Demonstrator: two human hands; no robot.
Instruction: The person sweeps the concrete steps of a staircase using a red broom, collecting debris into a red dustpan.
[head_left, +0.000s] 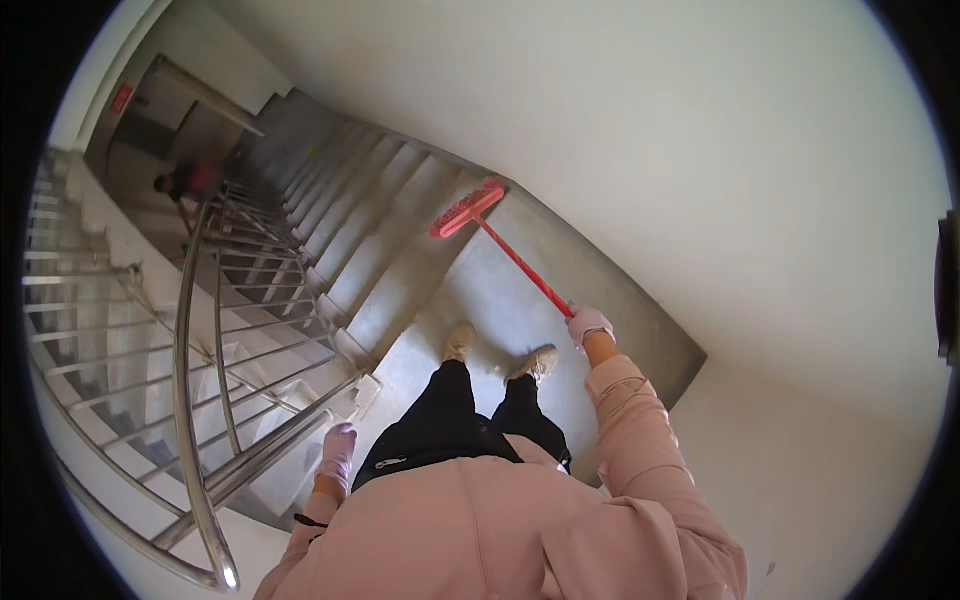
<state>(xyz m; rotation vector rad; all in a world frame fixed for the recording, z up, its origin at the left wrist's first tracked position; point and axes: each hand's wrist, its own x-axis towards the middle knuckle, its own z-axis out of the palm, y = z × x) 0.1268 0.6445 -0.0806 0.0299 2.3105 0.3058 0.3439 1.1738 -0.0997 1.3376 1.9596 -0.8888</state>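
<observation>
My right hand (590, 325), in a pale pink glove, grips the end of a red broom handle (525, 268). The handle slants away from me to a broom head (469, 210) with a pink-red back and reddish bristles. That head lies across the edge of the concrete landing (517, 225), at the top of a flight of stairs and close to the right-hand wall. Low at my left side hangs my left hand (339, 451), also gloved, near the metal railing but apart from it. Its fingers are mostly turned from view, so whether it holds anything cannot be told.
Concrete steps (386, 225) descend ahead from my shoes (460, 343). A stainless steel railing (187, 330) runs along the left side. Below, a blurred person (195, 180) bends over beyond the railing. White walls (637, 150) bound the right, above a dark grey base band (600, 247).
</observation>
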